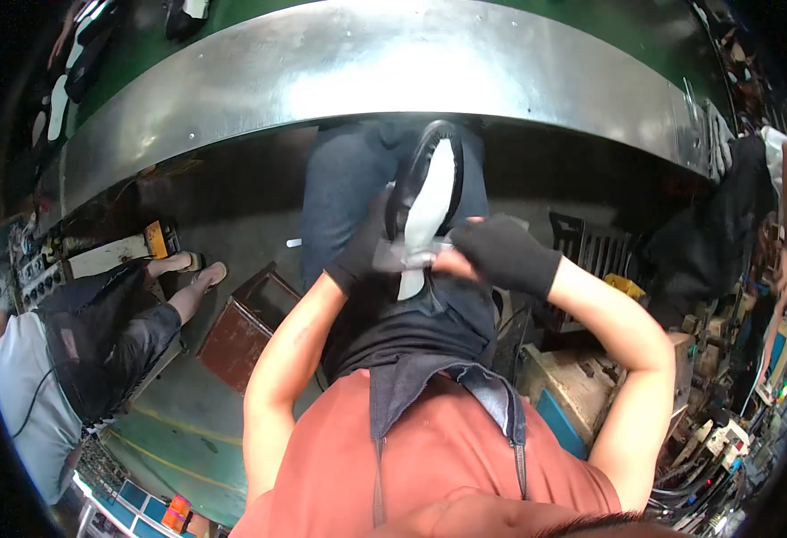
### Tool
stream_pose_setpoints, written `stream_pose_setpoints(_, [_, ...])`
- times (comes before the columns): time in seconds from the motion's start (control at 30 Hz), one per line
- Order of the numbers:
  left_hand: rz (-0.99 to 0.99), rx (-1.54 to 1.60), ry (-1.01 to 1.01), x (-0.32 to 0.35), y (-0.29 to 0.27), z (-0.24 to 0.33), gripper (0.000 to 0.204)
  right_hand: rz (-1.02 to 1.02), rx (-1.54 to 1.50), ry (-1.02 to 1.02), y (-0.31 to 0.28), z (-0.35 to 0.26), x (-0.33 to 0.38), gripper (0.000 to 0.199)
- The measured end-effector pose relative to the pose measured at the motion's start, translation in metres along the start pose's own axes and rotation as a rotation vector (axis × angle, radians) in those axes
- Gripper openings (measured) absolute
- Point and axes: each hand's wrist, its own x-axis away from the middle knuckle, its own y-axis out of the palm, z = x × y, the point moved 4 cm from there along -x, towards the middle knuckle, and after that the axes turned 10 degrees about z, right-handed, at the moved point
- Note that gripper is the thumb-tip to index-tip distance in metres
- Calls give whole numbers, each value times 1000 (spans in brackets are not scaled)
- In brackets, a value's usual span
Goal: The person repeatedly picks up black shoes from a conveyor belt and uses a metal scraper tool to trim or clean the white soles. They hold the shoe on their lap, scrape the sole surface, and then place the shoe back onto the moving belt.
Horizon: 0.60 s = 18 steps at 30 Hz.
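Note:
A black shoe upper (400, 199) with a white insole board (438, 193) along its underside rests over my thighs, its toe pointing to the metal bench edge. My left hand (364, 247), in a black glove, is closed round its left side; its fingers are mostly behind the shoe upper. From the right, my right hand (492, 255), in a black glove that leaves the fingertips bare, reaches across the heel part with fingers closed. A blurred greyish thing (391, 256) lies across the heel at those fingers; its kind cannot be made out.
A curved metal bench edge (393, 76) runs ahead of my knees, with more shoe parts (59, 108) at far left. Left of me are a brown box (248, 327) and a seated person (79, 350). A wooden box (573, 386) and cluttered machinery (725, 439) stand right.

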Motion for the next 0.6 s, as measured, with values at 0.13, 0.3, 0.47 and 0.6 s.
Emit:
stream_pose_setpoints(0.13, [-31,-33,32,8,-6,-22,115,82,97,143,16,6,24,35])
stream_pose_setpoints(0.3, [167,-204,153,-7,-10,-93,72,52,-161,498,28,28,53,32])
stream_pose_setpoints(0.47, [337,290,-337,6,17,-40,40,91,-401,860,27,10,115,40])
stream_pose_setpoints(0.6, [359,-120,-177,-8,20,-19,39,132,-546,940,-7,-5,92,37])
